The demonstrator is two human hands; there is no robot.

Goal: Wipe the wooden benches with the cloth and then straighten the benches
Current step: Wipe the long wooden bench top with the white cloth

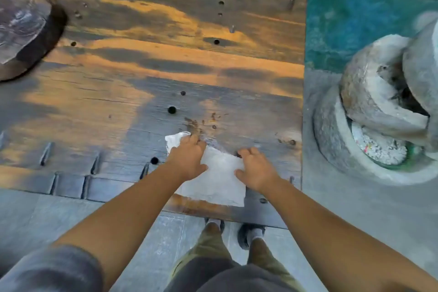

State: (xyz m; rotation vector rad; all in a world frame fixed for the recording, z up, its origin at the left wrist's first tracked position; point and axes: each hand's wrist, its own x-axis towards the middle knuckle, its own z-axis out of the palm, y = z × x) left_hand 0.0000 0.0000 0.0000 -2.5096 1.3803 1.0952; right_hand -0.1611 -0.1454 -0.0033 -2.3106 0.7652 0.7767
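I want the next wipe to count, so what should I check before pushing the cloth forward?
1. Hands on cloth: ok, left hand and right hand both rest on it.
2. Cloth spread on bench: ok, it lies near the front edge.
3. Surface ahead clean: not ok, brown specks sit just beyond the cloth.
4. Path ahead free: ok, the dark round object lies far left.
5. Firm grip: cannot tell, the bent fingers are blurred.
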